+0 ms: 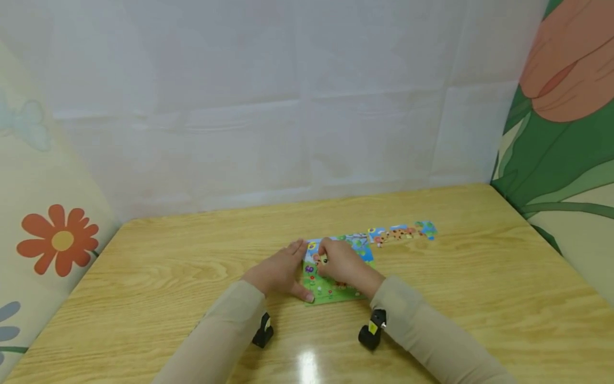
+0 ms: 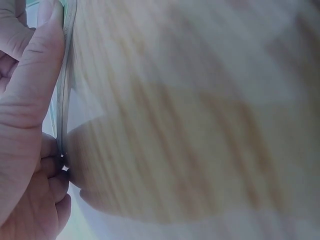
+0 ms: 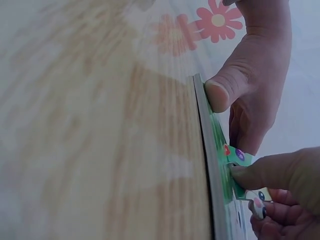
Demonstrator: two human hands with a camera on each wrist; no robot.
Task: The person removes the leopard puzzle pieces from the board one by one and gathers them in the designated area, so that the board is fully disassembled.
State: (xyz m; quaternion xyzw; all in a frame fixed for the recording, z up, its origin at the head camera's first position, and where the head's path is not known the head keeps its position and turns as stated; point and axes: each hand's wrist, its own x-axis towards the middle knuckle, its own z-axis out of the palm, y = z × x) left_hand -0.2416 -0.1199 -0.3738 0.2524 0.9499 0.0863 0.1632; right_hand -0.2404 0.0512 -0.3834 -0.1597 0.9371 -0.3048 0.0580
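A jigsaw puzzle board (image 1: 336, 297) with a bright picture of green grass and blue sky lies flat on the table. My left hand (image 1: 280, 272) lies at its left side, fingers extended along the edge and thumb on the lower left corner. Over the board's middle, my right hand (image 1: 346, 264) pinches a puzzle piece (image 3: 242, 156) with a purple figure and part of an animal face, lifted at a tilt from the board. In the right wrist view, the thumb and curled fingers grip it. The palm covers part of the picture.
Several joined puzzle pieces (image 1: 398, 233) with a spotted animal lie in a strip past the board's upper right corner. The wooden table (image 1: 192, 250) meets a white cloth (image 1: 216, 133) behind. Flower-patterned panels (image 1: 62, 241) stand at both sides.
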